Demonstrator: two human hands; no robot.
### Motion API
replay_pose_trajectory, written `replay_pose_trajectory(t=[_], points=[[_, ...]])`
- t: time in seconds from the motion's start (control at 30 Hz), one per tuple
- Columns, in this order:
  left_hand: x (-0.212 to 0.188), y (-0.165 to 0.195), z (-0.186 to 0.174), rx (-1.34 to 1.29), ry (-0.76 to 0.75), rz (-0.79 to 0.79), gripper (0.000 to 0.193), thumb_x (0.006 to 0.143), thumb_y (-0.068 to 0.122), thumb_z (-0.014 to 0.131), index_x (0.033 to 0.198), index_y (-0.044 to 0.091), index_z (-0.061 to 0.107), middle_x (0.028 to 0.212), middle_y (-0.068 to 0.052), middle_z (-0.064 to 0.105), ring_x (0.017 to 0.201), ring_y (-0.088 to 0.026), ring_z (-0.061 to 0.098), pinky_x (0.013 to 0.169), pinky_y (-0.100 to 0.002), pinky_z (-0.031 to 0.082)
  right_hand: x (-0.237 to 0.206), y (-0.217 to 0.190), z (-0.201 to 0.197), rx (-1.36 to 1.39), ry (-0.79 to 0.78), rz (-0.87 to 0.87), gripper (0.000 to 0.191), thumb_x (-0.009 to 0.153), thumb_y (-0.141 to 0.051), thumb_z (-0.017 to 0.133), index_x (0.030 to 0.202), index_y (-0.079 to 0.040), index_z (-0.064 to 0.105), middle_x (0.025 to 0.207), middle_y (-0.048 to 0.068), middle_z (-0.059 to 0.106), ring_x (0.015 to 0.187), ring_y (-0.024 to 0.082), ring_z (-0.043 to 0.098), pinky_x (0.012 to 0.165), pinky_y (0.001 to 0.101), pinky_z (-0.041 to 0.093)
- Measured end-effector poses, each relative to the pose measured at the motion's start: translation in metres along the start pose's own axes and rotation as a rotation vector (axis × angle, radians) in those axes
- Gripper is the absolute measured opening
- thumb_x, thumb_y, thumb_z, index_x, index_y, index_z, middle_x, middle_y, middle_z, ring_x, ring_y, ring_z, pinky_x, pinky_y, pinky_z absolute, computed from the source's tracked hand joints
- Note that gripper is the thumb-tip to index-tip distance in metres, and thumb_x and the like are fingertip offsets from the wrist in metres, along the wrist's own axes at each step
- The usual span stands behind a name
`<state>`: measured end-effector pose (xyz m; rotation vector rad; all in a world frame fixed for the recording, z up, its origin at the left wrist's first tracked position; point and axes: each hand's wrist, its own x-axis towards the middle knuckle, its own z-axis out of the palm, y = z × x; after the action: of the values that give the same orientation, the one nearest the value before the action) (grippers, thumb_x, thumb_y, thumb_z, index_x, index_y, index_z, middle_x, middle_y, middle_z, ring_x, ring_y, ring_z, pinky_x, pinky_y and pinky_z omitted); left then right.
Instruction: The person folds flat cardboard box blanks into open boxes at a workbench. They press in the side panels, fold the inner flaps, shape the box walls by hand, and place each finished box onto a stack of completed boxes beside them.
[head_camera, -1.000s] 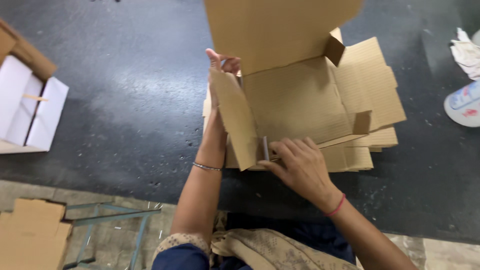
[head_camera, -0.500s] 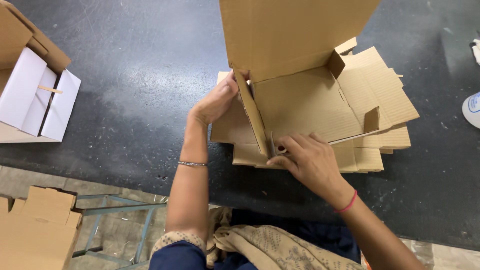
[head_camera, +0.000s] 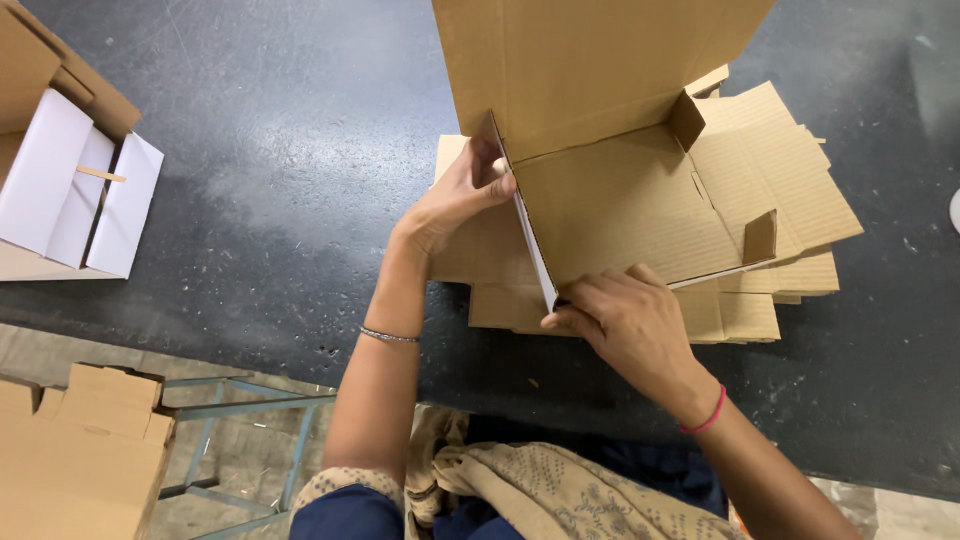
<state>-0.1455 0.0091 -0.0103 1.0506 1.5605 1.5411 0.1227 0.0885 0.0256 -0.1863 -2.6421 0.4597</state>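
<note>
One half-folded cardboard box (head_camera: 620, 200), left hand (head_camera: 455, 200) fingers pinching its side flap, right hand (head_camera: 625, 320) fingers pressing its near corner

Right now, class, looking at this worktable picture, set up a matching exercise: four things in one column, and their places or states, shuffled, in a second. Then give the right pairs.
Things:
1. left hand
2. right hand
3. stack of flat cardboard blanks
4. open white-lined box

Places or states:
A. lying under the box being folded
B. at the table's far left edge
C. pressing the near corner of the half-folded box
D. holding its upright left side flap

Pairs: 1-D, 2-C, 3-A, 4-B
</note>
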Motion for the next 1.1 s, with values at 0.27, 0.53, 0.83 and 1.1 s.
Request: replay_pose_trajectory(t=[0.27, 0.53, 0.83, 1.1], points=[[0.005, -0.013, -0.003, -0.011, 0.011, 0.003, 0.13, 0.057, 0.078, 0.084, 0.149, -0.003, 0.04, 0.144, -0.019, 0.052, 0.144, -0.031, 0.044, 0.121, -0.043, 0.032, -0.005, -0.002, 0.005, 0.055, 0.196, -0.084, 0.024, 0.082, -0.035, 0.08, 0.093, -0.014, 0.074, 0.101, -0.003, 0.074, 0.087, 0.019, 0.067, 0.081, 0.0353, 0.044], [0.016, -0.024, 0.005, 0.121, 0.153, -0.046, 0.123, 0.058, 0.072, 0.086, 0.144, -0.005, 0.042, 0.136, -0.019, 0.057, 0.135, -0.029, 0.052, 0.114, -0.04, 0.041, -0.007, 0.006, -0.008, 0.131, 0.138, -0.04, 0.016, 0.078, -0.013, 0.077, 0.093, -0.018, 0.076, 0.118, -0.002, 0.07, 0.113, 0.024, 0.062, 0.094, 0.0386, 0.041], [0.019, -0.004, 0.034, 0.113, 0.257, -0.158, 0.119, 0.057, 0.051, 0.095, 0.142, -0.005, 0.033, 0.13, -0.023, 0.059, 0.117, -0.03, 0.066, 0.105, -0.039, 0.05, -0.008, 0.01, -0.002, 0.345, 0.22, 0.15, 0.054, 0.072, -0.012, 0.089, 0.114, -0.005, 0.055, 0.13, 0.014, 0.057, 0.115, 0.035, 0.061, 0.091, 0.0416, 0.054], [0.033, -0.027, 0.067, -0.045, 0.45, 0.133, 0.075, 0.068, 0.006, 0.083, 0.125, -0.004, 0.034, 0.118, -0.018, 0.058, 0.103, -0.025, 0.067, 0.082, -0.037, 0.063, -0.011, 0.003, -0.008, -0.049, 0.197, 0.053, 0.054, 0.069, -0.028, 0.085, 0.116, -0.013, 0.063, 0.125, 0.01, 0.062, 0.117, 0.04, 0.059, 0.099, 0.047, 0.048]])
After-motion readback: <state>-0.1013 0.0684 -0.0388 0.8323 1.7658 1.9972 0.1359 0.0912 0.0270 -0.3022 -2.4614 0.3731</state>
